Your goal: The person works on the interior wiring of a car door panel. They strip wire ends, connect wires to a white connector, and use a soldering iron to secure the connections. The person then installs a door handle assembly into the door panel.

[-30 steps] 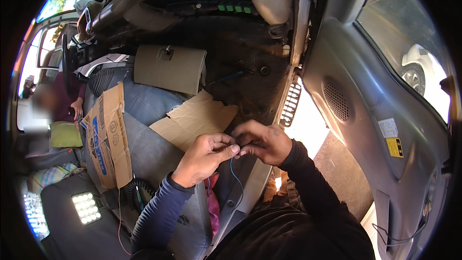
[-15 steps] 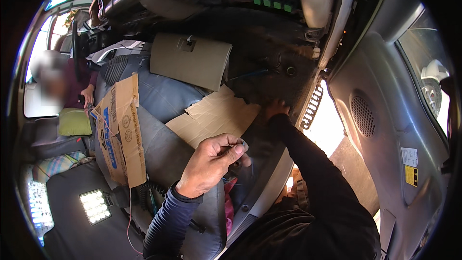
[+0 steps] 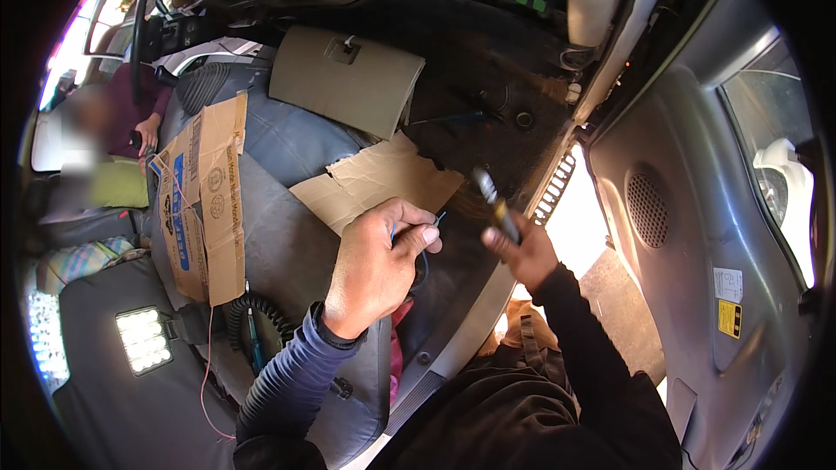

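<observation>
My left hand (image 3: 383,252) is closed in a pinch above the seat. Between thumb and forefinger it holds a thin blue wire (image 3: 440,218), whose short end pokes out past the fingertips. To its right, my right hand (image 3: 521,252) grips a slim tool (image 3: 499,209) with a silvery tip and a yellow and dark handle. Motion blurs the tool, so its exact kind does not show. Its tip points up and left, apart from the wire. A torn cardboard piece (image 3: 374,178) lies just beyond my left hand.
A grey glove-box lid (image 3: 344,78) and a printed cardboard sheet (image 3: 225,218) rest on the seats. A lit work lamp (image 3: 144,341), coiled cable (image 3: 252,318) and pink wire (image 3: 205,374) are at left. A person (image 3: 131,113) sits far left. The open door (image 3: 653,218) stands right.
My right hand has come up from the dark floor area and now holds the tool. My left hand still pinches, and the blue wire shows more plainly. The whole view has shifted slightly.
</observation>
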The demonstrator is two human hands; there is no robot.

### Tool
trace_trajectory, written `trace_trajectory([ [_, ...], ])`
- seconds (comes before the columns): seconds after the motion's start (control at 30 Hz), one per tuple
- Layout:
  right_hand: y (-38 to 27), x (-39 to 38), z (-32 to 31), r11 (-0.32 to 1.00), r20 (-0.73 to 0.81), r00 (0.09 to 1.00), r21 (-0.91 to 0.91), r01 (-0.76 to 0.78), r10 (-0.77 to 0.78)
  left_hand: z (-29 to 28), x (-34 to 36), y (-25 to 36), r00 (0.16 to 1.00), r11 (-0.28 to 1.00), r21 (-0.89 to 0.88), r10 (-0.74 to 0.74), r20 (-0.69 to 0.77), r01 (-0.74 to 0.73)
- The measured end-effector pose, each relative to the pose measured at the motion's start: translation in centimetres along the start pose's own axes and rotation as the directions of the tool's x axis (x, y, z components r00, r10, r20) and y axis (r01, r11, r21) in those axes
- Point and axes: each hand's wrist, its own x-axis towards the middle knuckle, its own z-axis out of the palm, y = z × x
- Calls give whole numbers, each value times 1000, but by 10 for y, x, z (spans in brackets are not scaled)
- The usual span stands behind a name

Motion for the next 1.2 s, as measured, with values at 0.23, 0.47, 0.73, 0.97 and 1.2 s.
trace_trajectory([
  [0.23, -41, -78, -7, 920, 97, 944, -214, 329, -315, 18, -10, 15, 999, 994, 103, 38, 39, -42],
  [0.47, -47, -107, -12, 909, 28, 959, -313, 277, -283, 35, -21, 20, 996, 977, 194, 82, 41, -88],
  [0.73, -18, -120, -1, 989, -35, 992, 80, 122, -119, 46, -29, 19, 964, 958, 176, 195, 183, -227],
  [0.97, -22, -126, -11, 982, -108, 976, -39, 186, -189, 49, -31, 19, 968, 961, 170, 194, 156, -220],
  [1.2, -40, -140, -14, 851, -162, 900, -426, 307, -406, 50, -33, 22, 972, 980, 121, 136, 190, -160],
])
